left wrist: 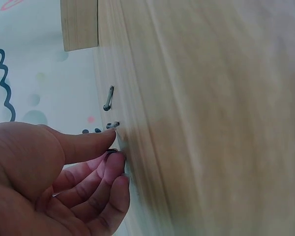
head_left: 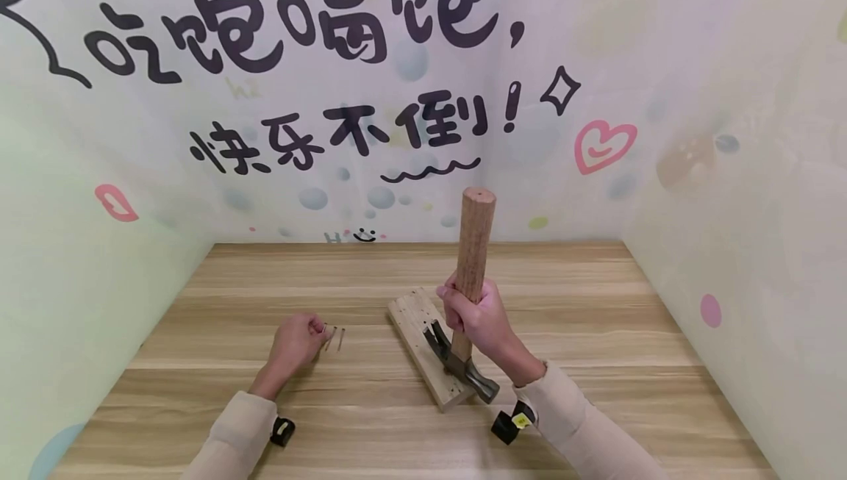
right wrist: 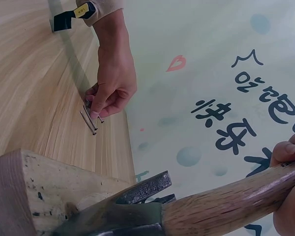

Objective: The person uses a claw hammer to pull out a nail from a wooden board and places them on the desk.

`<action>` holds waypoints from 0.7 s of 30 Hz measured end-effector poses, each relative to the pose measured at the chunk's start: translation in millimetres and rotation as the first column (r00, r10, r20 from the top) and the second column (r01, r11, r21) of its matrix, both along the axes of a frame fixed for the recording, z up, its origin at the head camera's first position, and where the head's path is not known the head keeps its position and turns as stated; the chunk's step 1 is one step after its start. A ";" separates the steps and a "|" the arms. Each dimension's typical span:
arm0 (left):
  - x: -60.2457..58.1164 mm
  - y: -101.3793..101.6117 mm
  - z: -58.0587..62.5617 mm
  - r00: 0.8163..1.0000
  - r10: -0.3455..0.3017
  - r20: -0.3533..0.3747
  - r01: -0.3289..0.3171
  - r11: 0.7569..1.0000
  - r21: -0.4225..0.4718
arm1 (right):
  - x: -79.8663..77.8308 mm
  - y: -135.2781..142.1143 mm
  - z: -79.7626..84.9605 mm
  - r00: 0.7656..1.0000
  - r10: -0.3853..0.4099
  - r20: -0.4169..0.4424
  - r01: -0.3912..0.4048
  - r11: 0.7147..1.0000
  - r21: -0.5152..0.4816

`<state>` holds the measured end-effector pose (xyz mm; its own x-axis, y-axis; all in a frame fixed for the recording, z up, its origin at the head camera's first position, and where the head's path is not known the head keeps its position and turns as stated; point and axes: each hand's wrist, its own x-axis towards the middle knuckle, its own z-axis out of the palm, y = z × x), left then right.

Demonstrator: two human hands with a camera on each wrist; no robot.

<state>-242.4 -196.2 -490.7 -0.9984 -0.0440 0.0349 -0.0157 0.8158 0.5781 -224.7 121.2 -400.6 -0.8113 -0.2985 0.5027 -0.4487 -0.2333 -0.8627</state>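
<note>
My left hand (head_left: pixel 295 344) is low over the left part of the table, its thumb and curled forefinger at a small nail (left wrist: pixel 111 151) that is mostly hidden by the fingers. Two more nails lie just beside the fingertips, one nail (head_left: pixel 341 339) a little farther right. My right hand (head_left: pixel 481 322) grips the wooden handle of a claw hammer (head_left: pixel 473 252) close to its head. The handle points up, and the dark metal head is low over a wooden block (head_left: pixel 418 348), claw toward the left.
The block lies slanted on the wood-grain table (head_left: pixel 231 296), with small dark marks on its top. White printed walls (head_left: pixel 423 61) enclose the table at the back and both sides. Each wrist carries a black camera, such as the right wrist's camera (head_left: pixel 506 427).
</note>
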 end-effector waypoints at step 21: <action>-16.3 82.9 24.9 0.992 -0.091 -0.082 0.086 0.994 -0.065 | 2.9 6.4 1.1 1.000 -0.009 -0.013 0.008 0.998 -0.062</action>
